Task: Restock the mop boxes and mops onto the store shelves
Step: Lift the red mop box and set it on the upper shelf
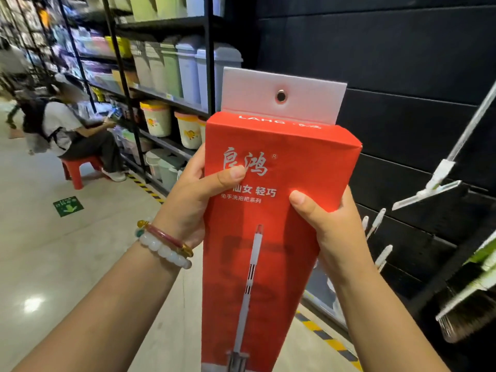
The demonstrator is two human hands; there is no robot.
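- Two bare arms reach up from the bottom edge, and both hands hold one tall red mop box (271, 210) upright in the middle.
- It is smooth, shiny cardboard, long and thin, with white writing and a picture of a mop on the front.
- On top of it stands a flat white hang tab (281, 93) with one small round metal hole.
- Left hand (192, 200) grips the box's left edge; its thumb lies flat across the front, on the white writing, and the other fingers curl round behind, out of sight.
- Right hand (326, 224) grips the right edge a bit lower; its thumb presses the front and the rest wraps round the side.
- Round the left wrist sit bracelets (163, 242): smooth white beads, a thin pink band and a gold bit.
- Behind the box is a black slat wall (402, 63) made of long flat boards.
- White hooks (375, 224) poke out of that wall to the right of the box.
- A white flat mop (429, 189) hangs further right, and a bristly brush (467, 315) hangs low in the corner.
- Left of the box, black metal shelves (209, 76) hold plastic bins (188, 71) in pale colours and round buckets (157, 120) with yellow rims.
- Far left, a person (72, 130) sits on a little red stool (80, 167).
- Glossy pale floor (53, 264) has a green sticker (68, 206) and yellow-black tape (330, 342).
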